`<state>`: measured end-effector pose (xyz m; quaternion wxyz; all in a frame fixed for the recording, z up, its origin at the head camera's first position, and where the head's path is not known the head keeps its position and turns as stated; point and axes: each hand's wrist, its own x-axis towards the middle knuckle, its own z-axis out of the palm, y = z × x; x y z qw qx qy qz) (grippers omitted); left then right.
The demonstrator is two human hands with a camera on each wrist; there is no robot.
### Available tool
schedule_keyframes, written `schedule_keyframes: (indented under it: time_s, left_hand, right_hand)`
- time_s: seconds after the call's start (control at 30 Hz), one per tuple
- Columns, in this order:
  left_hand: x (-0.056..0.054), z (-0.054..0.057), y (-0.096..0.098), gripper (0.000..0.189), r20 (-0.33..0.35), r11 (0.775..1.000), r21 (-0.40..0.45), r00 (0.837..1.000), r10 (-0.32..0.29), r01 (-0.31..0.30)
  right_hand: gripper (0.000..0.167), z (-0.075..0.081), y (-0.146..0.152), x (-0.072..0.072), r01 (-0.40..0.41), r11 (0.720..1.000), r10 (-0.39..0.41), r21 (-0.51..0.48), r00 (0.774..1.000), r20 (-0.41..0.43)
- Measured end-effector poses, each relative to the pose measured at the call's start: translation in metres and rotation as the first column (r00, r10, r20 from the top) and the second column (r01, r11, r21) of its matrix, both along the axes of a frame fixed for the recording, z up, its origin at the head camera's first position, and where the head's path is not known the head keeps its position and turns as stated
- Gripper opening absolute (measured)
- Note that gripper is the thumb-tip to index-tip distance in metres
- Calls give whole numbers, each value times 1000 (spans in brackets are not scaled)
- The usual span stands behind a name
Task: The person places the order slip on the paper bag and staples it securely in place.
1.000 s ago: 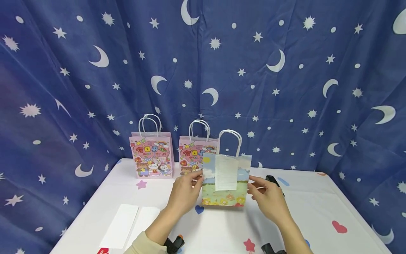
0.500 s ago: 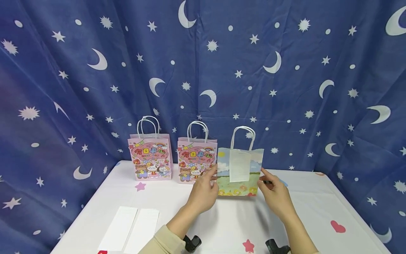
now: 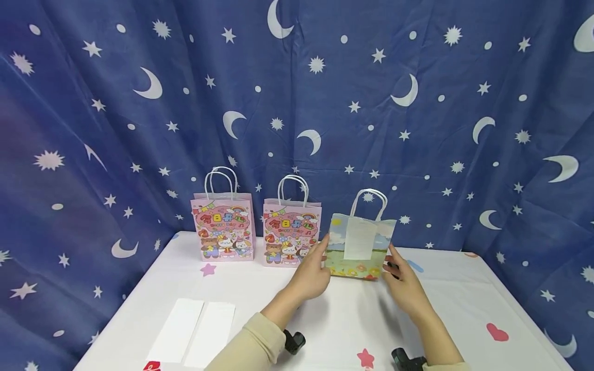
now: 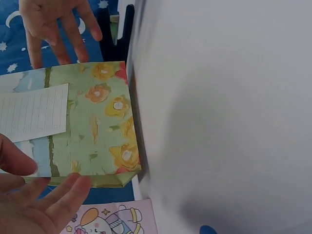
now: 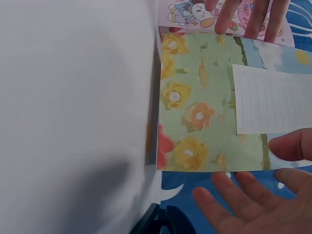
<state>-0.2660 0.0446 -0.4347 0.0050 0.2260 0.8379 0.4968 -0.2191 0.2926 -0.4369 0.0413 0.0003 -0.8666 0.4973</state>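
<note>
Between my two hands stands a paper gift bag, slightly turned, with a green meadow, yellow flowers and blue sky on it. A lined white paper slip lies on its front, and white twisted handles rise from the top. My left hand grips the bag's left side, its thumb over the front face in the left wrist view. On the right side my right hand holds it, with the thumb over the front edge and the fingers along the side.
Two pink cartoon gift bags, one at the far left and one in the middle, stand along the back by the blue curtain. Two white paper strips lie front left. A black object sits behind the right hand.
Both hands have carried the meadow gift bag right and back, away from in front of the middle pink bag. It has turned slightly, and the pink bag now shows more fully.
</note>
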Motion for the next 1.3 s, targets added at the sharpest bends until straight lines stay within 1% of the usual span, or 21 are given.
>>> schedule_keyframes:
  time_s: [0.17,0.3,0.47,0.6,0.83,0.97,1.07,1.17,1.3]
  left_hand:
    - [-8,-3,4,84,4,1000,-25,1000,9,-9]
    - [-14,-5,7,86,3,1000,-16,1000,4,-3]
    - [-17,-6,12,88,11,1000,-19,1000,-9,9]
    - [-20,-7,15,87,15,999,-33,1000,1,0]
    - [-23,-7,17,87,25,999,-45,1000,3,-2]
    - [-22,-6,16,87,32,999,-36,999,2,-1]
    - [-19,-5,13,86,42,999,-34,999,-12,13]
    - [-14,-4,7,84,60,999,-33,998,-30,32]
    - [-4,-1,-8,75,84,998,-29,995,-49,52]
  right_hand:
    - [77,-4,3,-7,-55,997,55,-61,998,-18]
    - [78,-5,3,-10,-78,993,77,-92,997,-16]
    - [80,-6,3,-12,-74,990,74,-118,997,-3]
    - [82,-9,3,-15,-67,988,70,-136,997,19]
    - [83,-13,2,-18,-50,992,57,-116,997,57]
    - [84,-12,1,-19,-54,991,62,-125,996,58]
    - [84,-11,0,-18,-50,991,58,-122,996,62]
    - [82,-7,-2,-17,-13,996,17,-93,999,45]
    - [71,1,-11,-14,57,995,-59,-76,998,-29]
